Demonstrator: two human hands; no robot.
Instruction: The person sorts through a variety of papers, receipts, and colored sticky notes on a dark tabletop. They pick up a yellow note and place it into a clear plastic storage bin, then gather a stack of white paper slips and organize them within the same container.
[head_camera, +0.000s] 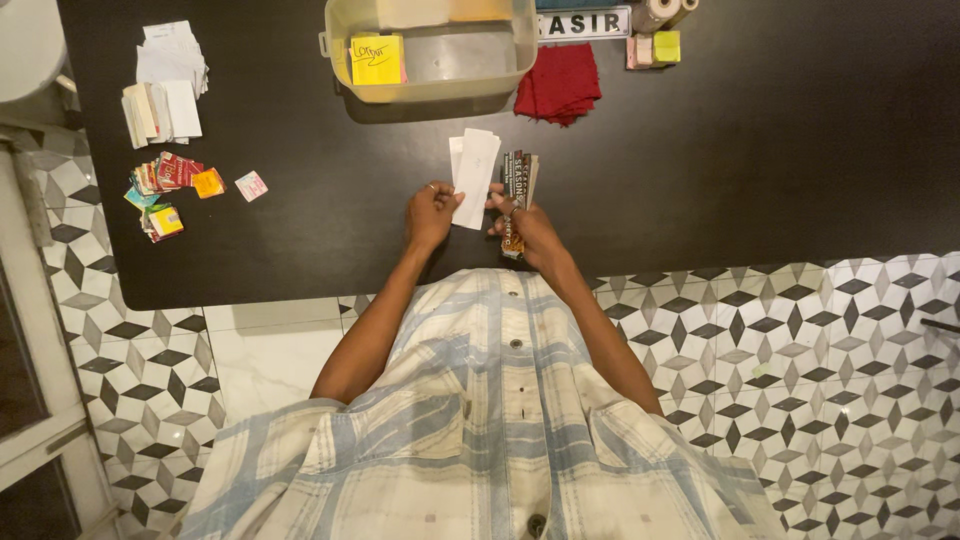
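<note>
1. Head view, looking straight down: we see our left hand (430, 215) closed around the lower edge of a few white paper slips (473, 163), thumb on top and a ring showing on one finger.
2. Our right hand (528, 225) is closed as well, gripping a thin stack of dark printed cards (518, 185) that stands just beside the slips; its fingertips also touch the slips' right edge.
3. Both hands sit close together, almost knuckle to knuckle, above the near edge of a black table (760, 160).
4. Both forearms come up bare from a pale checked shirt (480, 430) and angle inward, elbows spread wide, wrists meeting at the middle.
5. Slips and cards point away from us, tilted slightly rightward.
6. Beyond the hands stands a clear plastic tub (432, 75) with a yellow note (376, 60) inside, and a folded red cloth (560, 82) lies just right of it.
7. Far left on the table lie a pile of white papers (165, 85) and, nearer us, a scatter of small colourful packets (165, 190).
8. Below the table edge we see patterned floor tiles (800, 340) in black, white and grey.
</note>
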